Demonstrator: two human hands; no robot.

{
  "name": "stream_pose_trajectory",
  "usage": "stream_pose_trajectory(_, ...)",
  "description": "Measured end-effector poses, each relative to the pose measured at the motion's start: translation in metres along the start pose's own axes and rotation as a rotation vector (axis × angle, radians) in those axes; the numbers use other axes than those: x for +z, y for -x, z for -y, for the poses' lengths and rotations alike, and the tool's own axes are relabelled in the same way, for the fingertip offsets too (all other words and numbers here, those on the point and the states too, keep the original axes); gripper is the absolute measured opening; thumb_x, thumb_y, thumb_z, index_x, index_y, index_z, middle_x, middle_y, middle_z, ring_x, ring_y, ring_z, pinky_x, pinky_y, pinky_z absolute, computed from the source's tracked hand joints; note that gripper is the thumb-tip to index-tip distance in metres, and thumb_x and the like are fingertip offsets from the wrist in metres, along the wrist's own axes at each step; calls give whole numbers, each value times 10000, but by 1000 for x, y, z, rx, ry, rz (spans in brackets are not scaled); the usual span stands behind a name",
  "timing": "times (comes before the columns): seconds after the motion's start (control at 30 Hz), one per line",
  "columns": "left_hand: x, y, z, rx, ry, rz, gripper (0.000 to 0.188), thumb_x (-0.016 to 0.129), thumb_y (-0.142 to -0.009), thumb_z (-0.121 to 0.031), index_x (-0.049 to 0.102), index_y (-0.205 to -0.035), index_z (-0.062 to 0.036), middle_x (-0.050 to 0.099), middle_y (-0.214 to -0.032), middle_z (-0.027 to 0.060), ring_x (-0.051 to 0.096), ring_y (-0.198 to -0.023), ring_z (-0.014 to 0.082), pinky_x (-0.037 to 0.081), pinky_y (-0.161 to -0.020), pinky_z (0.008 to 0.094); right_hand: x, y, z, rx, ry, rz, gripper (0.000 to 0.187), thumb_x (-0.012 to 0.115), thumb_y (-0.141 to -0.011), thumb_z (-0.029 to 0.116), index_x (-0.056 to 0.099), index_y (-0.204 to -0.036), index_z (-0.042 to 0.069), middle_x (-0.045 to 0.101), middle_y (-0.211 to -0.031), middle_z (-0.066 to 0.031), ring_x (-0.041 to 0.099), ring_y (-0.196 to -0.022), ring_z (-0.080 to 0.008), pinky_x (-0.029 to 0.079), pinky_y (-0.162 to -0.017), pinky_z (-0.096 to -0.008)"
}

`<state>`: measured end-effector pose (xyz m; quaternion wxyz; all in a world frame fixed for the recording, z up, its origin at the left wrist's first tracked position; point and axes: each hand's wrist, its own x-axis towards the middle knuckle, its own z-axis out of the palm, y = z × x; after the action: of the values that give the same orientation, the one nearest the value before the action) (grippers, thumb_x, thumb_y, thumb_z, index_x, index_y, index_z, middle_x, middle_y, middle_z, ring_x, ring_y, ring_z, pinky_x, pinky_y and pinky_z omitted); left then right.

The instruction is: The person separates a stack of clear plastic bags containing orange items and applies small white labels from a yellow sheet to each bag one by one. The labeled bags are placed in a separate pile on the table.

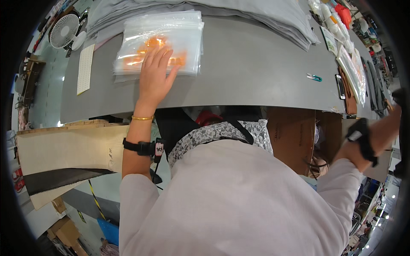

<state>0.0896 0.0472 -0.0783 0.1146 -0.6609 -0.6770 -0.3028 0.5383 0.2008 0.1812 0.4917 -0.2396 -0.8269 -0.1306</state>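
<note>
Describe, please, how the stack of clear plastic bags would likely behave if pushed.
The stack of clear plastic bags would probably slip and fan out, since its surface looks glossy and its edges are already uneven. The bags look thin and see-through, so singly they are likely light and floppy.

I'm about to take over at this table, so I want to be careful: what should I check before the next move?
1. Left hand on the clear bags: ok, laid over the stack with fingers extended.
2. Bag edges lined up: not ok, they are staggered.
3. Right hand free: cannot tell, it is out of the picture; only the right forearm shows, at the right rim.
4. Snips apart from the bags: ok, they lie on the table well to the right.
5. Phone apart from the bags: ok, it lies near the table's right end.
</note>
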Motion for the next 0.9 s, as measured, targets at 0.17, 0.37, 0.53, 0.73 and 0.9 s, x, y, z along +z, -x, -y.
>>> stream_pose_trajectory(0.17,30,23,8,-101,-211,380,754,632,-1015,-532,468,-1593,-77,310,-1720,212,240,-1598,436,173,-1288,620,111,120,99,30,77,1058,497,568,-1035,65,596,-1517,182,560,-1557,-166,435,-1491,-364,136,-1263,-595)
stream_pose_trajectory(0.37,22,32,10,-102,14,143,760,640,-1014,-520,453,-1598,-72,345,-1697,227,299,-1577,429,263,-1283,532,89,132,73,810,-789,1127,503,824,-869,131,686,-1340,18,721,-1211,-109,639,-1128,-208,453,-1013,-385)
stream_pose_trajectory(0.53,5,35,-44,-836,1590,-62,846,448,-1074,-675,329,-1661,-77,422,-1671,145,442,-1509,344,356,-1252,458,98,72,52,1177,-1122,849,454,851,-845,145,704,-1238,-27,764,-1086,-76,709,-1044,-156,545,-966,-319)
stream_pose_trajectory(0.73,-5,10,-91,-473,2530,50,708,476,-1119,-533,392,-1612,-31,489,-1616,114,486,-1461,269,405,-1207,472,152,27,31,991,-1345,888,393,784,-903,156,696,-1246,-15,768,-1103,-75,731,-994,-117,579,-914,-295)
stream_pose_trajectory(0.9,-31,-8,-93,-685,1930,-79,418,696,-1033,-117,589,-1430,-36,687,-1333,54,671,-1207,184,545,-1042,366,189,33,21,1077,-1451,978,395,754,-926,124,703,-1292,-16,782,-1101,-99,772,-885,-141,631,-804,-281)
